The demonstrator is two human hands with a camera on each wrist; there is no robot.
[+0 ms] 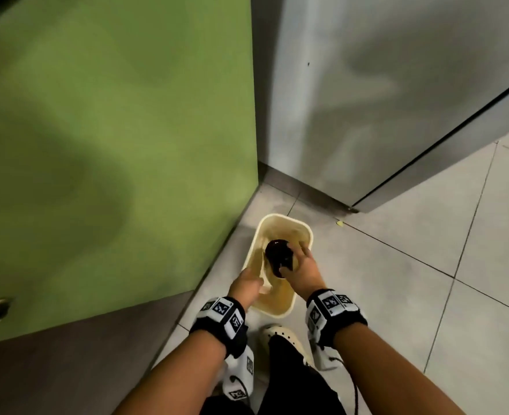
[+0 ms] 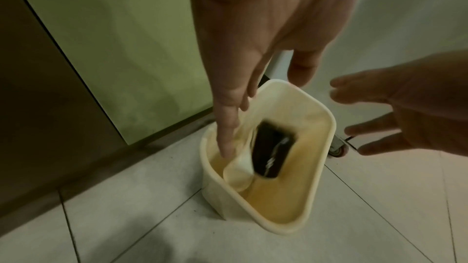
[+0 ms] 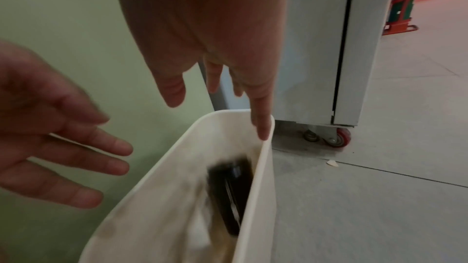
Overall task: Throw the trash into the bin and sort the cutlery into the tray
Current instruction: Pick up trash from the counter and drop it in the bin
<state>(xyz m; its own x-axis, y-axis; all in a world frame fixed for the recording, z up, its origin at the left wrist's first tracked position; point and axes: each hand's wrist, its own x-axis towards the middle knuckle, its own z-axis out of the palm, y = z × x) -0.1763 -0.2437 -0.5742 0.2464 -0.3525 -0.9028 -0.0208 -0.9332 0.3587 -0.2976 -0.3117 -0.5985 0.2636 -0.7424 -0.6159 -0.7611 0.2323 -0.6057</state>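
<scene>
While both hands hang over the cream rectangular plastic bin (image 1: 286, 311) on the pale tiled floor (image 1: 397, 280), a dark, rounded-rectangular plastic container (image 2: 273, 152) sits blurred inside the bin's mouth, apparently mid-fall, beside a crumpled pale piece of paper or napkin (image 2: 239, 173). Seen from the wrist views, the left hand (image 2: 266, 33) is released, fingers straight and pointing down over the bin's near-left rim, gripping nothing; the right hand (image 3: 215, 33) is likewise spread and empty, one finger reaching toward the far rim. From the head view the right hand looks close to the container, but the wrist views show a gap. By its look the container is light, stiff and smooth-sided, so it would probably slip from a loose pinch; taking it across its short sides or by its rim seems safest if it needs handling again. The napkin looks soft and weightless. The bin stands in the corner between a green cabinet panel (image 1: 112, 130) and a grey metal unit on castor wheels (image 3: 316, 47). Neither cutlery nor tray is in sight.
</scene>
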